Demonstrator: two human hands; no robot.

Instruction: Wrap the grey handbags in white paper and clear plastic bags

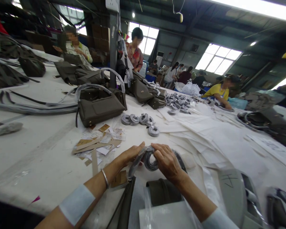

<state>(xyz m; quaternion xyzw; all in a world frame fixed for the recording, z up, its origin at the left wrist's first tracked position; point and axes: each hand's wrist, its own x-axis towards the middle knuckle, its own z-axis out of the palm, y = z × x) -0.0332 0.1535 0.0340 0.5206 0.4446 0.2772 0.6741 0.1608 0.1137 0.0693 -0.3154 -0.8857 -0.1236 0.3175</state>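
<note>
A coiled grey strap in clear plastic [149, 161] is held up near the middle, with the fingers of my right hand [167, 163] closed on its right side. My left hand [133, 154] is closed at the upper left on a plastic-wrapped bag handle [134, 165], which arcs around the coil; its fingers are partly hidden behind it. Below my hands stands an open dark olive handbag [126, 206], with a dark olive flap or pouch [164, 191] and a white sheet [163, 216] by its opening.
Several wrapped strap coils [153, 131] lie ahead, before a larger heap [178, 101]. A finished handbag [101, 106] stands left of them, behind paper and card scraps [98, 143]. White sheets [202, 136] spread rightward. A grey-green stool or chair [231, 190] is near right. Co-workers stand beyond.
</note>
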